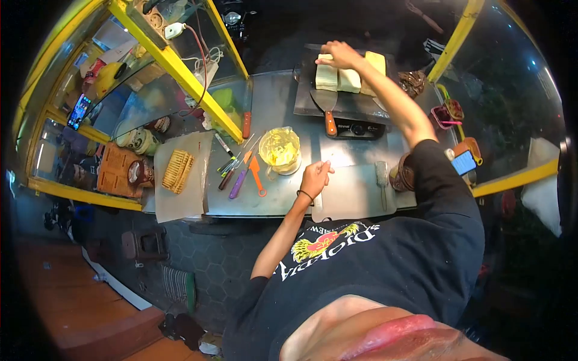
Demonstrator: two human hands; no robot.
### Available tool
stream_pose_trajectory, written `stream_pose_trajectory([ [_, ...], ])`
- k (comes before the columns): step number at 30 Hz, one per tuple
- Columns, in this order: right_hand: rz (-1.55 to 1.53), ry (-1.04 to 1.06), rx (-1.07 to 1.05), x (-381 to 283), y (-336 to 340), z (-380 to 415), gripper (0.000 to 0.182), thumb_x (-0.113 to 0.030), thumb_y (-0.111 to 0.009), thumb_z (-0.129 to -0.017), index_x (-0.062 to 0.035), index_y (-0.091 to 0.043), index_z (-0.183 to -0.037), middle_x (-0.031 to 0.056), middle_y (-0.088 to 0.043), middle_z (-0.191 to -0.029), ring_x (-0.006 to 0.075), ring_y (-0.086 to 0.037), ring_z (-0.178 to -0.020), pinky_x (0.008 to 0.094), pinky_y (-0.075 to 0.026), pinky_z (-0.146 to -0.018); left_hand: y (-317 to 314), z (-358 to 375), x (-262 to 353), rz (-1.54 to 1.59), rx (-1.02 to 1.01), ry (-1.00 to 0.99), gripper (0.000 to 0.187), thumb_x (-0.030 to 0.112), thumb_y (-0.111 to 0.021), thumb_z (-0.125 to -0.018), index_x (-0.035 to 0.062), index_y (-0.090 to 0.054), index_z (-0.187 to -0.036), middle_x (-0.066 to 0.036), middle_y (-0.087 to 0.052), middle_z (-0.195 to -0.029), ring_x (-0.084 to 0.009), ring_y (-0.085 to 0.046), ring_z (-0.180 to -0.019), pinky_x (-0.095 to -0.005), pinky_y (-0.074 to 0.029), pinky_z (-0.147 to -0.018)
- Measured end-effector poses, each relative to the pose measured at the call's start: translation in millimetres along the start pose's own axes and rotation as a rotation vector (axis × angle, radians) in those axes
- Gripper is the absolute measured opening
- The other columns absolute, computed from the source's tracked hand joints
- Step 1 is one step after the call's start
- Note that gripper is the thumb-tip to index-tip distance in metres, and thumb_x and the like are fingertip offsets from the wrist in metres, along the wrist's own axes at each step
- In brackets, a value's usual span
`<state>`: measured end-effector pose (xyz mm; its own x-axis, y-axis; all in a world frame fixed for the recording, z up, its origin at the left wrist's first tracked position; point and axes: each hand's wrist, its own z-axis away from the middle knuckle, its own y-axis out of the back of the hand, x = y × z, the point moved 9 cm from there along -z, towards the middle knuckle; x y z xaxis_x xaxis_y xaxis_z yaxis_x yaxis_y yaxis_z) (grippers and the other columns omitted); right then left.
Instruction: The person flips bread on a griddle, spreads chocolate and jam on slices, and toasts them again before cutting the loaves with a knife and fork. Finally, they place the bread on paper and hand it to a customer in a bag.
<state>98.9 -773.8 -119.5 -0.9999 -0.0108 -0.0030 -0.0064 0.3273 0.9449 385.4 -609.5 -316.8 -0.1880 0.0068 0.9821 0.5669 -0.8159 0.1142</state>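
My right hand [340, 54] reaches far out and curls over the top of a pale bread block [327, 78] on the black griddle [346, 105]. Two more bread blocks [361, 75] sit beside it. A spatula with an orange handle [327, 108] lies on the griddle just below the bread. My left hand [316, 176] rests on the metal counter [274, 102] with its fingers bunched together, at the left edge of a white cutting board [352, 192]. It is close to a clear tub of yellow spread [280, 150]. Whether it pinches anything small is unclear.
Several hand tools, one orange [257, 174] and one purple-handled [239, 180], lie left of the tub. A ridged brown slab [177, 170] rests on paper at the left. A red-handled knife [247, 120] leans by the yellow frame [180, 72]. A lit phone [463, 162] sits at the right.
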Motion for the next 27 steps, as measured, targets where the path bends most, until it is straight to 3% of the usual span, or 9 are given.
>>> stream_pose_trajectory([
  [2,-0.093,-0.424,-0.125,43.0,-79.1,4.8,0.078,-0.069,-0.038,-0.09,-0.0122,-0.043,-0.143,0.0199,-0.04,-0.144,0.0395,-0.036,-0.135,0.0558,-0.033,-0.107,1.8,-13.8,-17.7,0.129,-0.03,0.075,0.043,0.039,-0.047,-0.1,-0.0018,-0.06,-0.1,-0.009,-0.062,-0.062,-0.0103,-0.055,-0.051,-0.0219,-0.039,-0.047],
  [5,-0.152,-0.59,-0.191,55.6,-130.5,18.5,0.076,-0.064,-0.033,-0.095,-0.0163,-0.021,-0.153,0.0212,-0.011,-0.158,0.0402,-0.008,-0.147,0.0607,-0.016,-0.114,0.8,-35.0,-4.0,0.383,0.025,0.194,0.064,0.057,-0.044,-0.096,-0.003,-0.054,-0.116,-0.013,-0.068,-0.077,-0.0122,-0.058,-0.057,-0.0239,-0.043,-0.054],
  [8,-0.189,-0.511,-0.335,61.5,-123.2,22.7,0.075,-0.059,-0.041,-0.094,-0.0141,-0.026,-0.151,0.0213,-0.015,-0.157,0.0405,-0.017,-0.145,0.0575,-0.023,-0.113,-1.4,-65.3,-0.7,0.554,0.244,0.235,0.093,0.075,-0.044,-0.086,-0.0005,-0.031,-0.14,-0.018,-0.07,-0.103,-0.0151,-0.064,-0.068,-0.0254,-0.046,-0.056],
  [9,-0.241,-0.407,-0.473,57.5,-113.4,22.7,0.067,-0.053,-0.05,-0.092,-0.0104,-0.042,-0.143,0.0219,-0.038,-0.148,0.0394,-0.038,-0.136,0.0497,-0.035,-0.109,-11.6,-72.8,11.3,0.638,0.14,0.253,0.096,0.076,-0.047,-0.083,0.0058,-0.022,-0.144,-0.019,-0.069,-0.109,-0.0164,-0.065,-0.074,-0.0267,-0.047,-0.062],
  [10,-0.193,-0.166,-0.49,43.3,-91.5,21.7,0.055,-0.047,-0.055,-0.092,-0.0068,-0.058,-0.129,0.021,-0.059,-0.127,0.0371,-0.056,-0.119,0.0427,-0.044,-0.102,-19.2,-81.9,13.4,0.767,0.109,0.319,0.081,0.072,-0.05,-0.085,0.0088,-0.039,-0.135,-0.013,-0.07,-0.095,-0.0129,-0.058,-0.06,-0.0244,-0.041,-0.053],
  [13,-0.36,-0.036,-0.244,28.6,8.7,81.8,0.047,-0.039,-0.057,-0.091,-0.0033,-0.062,-0.121,0.0227,-0.065,-0.116,0.0373,-0.062,-0.107,0.0423,-0.048,-0.096,-20.0,-97.1,19.2,0.746,-0.017,0.284,0.044,0.051,-0.057,-0.093,0.0074,-0.06,-0.099,0.002,-0.047,-0.065,-0.0054,-0.032,-0.044,-0.0218,-0.024,-0.039],
  [18,-0.07,-0.48,-0.411,78.0,52.6,270.8,0.045,-0.037,-0.071,-0.081,0.001,-0.066,-0.105,0.0232,-0.069,-0.09,0.0359,-0.069,-0.083,0.0459,-0.055,-0.077,22.0,-70.9,74.6,0.242,0.064,0.093,0.034,0.043,-0.059,-0.094,0.0106,-0.055,-0.087,0.008,-0.04,-0.056,-0.0027,-0.033,-0.045,-0.0198,-0.024,-0.04],
  [20,-0.538,-0.849,-0.422,73.2,47.9,329.2,0.055,-0.046,-0.076,-0.077,0.0008,-0.064,-0.103,0.0118,-0.062,-0.067,0.0198,-0.063,-0.053,0.0337,-0.051,-0.044,32.6,-78.0,98.2,0.068,0.132,0.064,0.035,0.045,-0.057,-0.095,0.011,-0.056,-0.084,0.007,-0.043,-0.057,-0.0031,-0.035,-0.046,-0.0205,-0.026,-0.042],
  [27,-1.576,-1.127,0.236,80.1,-29.3,356.2,0.03,-0.027,-0.067,-0.089,-0.0073,-0.059,-0.109,0.0057,-0.065,-0.073,0.0089,-0.053,-0.047,0.0268,-0.053,-0.047,-3.4,-192.8,150.8,-0.327,0.104,-0.212,0.037,0.037,-0.054,-0.095,0.0034,-0.06,-0.079,-0.003,-0.054,-0.059,-0.0122,-0.052,-0.052,-0.031,-0.04,-0.051],
])
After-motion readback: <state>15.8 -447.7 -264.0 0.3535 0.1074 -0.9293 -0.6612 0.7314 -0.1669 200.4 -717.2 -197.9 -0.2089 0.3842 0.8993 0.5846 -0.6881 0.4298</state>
